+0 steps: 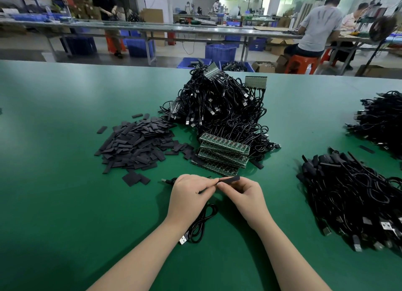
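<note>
Black sleeve point(229, 179), flat and matte like a short strip of rubber tube, is in the lower middle of the frame, just above the table, and my right hand point(245, 195) pinches its left end between thumb and forefinger. My left hand point(191, 193) is curled and grips the end of a thin black cable point(202, 223), where a small board point(210, 177) with a row of fine teeth shows just beside the sleeve. I cannot tell if the two touch. The cable runs under my left wrist in a glossy loop and ends in a metal USB plug point(183, 239) lying on the green table point(54, 182), which is smooth and a little shiny. Left of centre is a loose pile of sleeves point(139, 147), all flat, dark and rectangular. Beside it stands a stack of green board strips point(224, 153), long and narrow, with many small parts on them. Behind the stack rises a big heap of cables point(221, 103), tangled, with silver plugs. On the right lies another cable pile point(352, 199), its plugs pointing to the lower right. At the top centre, beyond the table edge, two blue plastic bins sit on the floor: the left bin point(185, 64) holds some dark blocks, the right bin point(250, 68) holds black cables. Next to them is an open cardboard box point(258, 68); its content is not clear.
</note>
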A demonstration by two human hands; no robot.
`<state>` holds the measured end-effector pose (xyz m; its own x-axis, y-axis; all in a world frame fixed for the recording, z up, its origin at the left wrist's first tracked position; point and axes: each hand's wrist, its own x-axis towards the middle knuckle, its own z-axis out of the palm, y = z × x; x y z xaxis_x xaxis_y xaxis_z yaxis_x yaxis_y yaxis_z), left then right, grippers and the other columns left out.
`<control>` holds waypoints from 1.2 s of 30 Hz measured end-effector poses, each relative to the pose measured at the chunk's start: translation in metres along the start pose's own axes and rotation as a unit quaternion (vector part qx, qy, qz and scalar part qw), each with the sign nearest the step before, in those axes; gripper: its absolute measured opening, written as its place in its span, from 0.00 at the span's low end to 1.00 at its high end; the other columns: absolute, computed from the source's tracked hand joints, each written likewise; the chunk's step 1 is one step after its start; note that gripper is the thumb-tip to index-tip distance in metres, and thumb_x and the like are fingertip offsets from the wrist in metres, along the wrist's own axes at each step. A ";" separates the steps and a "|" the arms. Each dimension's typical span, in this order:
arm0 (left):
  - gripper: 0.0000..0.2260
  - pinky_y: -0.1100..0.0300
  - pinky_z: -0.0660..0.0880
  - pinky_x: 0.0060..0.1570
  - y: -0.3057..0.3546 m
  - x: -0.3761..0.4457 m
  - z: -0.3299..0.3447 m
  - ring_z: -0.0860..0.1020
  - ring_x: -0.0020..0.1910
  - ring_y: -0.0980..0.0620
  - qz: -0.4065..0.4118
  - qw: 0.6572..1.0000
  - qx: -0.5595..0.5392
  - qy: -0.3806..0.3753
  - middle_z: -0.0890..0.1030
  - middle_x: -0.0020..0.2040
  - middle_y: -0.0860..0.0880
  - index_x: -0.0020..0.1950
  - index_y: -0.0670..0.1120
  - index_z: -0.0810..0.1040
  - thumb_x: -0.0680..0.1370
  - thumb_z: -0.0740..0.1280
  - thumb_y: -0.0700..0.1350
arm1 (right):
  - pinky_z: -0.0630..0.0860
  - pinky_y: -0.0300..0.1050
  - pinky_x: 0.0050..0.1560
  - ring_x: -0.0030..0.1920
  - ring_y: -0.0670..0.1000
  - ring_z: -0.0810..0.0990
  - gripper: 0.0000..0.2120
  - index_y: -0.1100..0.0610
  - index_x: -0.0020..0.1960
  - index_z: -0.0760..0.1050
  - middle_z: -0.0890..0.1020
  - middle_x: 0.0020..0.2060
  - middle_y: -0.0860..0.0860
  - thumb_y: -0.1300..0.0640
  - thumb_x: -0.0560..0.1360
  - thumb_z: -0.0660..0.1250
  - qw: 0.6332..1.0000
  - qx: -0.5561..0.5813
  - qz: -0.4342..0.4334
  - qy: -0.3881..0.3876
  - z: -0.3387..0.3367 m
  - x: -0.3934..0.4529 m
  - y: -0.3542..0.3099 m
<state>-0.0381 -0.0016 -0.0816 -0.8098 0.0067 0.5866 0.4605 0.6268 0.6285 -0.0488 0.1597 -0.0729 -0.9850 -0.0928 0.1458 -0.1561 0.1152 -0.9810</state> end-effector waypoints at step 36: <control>0.06 0.51 0.77 0.51 -0.004 0.002 0.001 0.81 0.46 0.60 -0.012 0.999 0.018 -0.025 0.85 0.45 0.57 0.51 0.50 0.86 0.75 0.72 0.46 | 0.76 0.34 0.40 0.37 0.43 0.81 0.11 0.43 0.42 0.85 0.86 0.37 0.50 0.60 0.74 0.75 0.999 0.029 0.020 0.021 -0.002 -0.001 0.002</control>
<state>-0.0417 -0.0030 -0.0839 -0.8382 0.0304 0.5445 0.4281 0.6553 0.6223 -0.0481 0.1622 -0.0746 -0.9927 -0.0480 0.1107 -0.1135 0.0606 -0.9917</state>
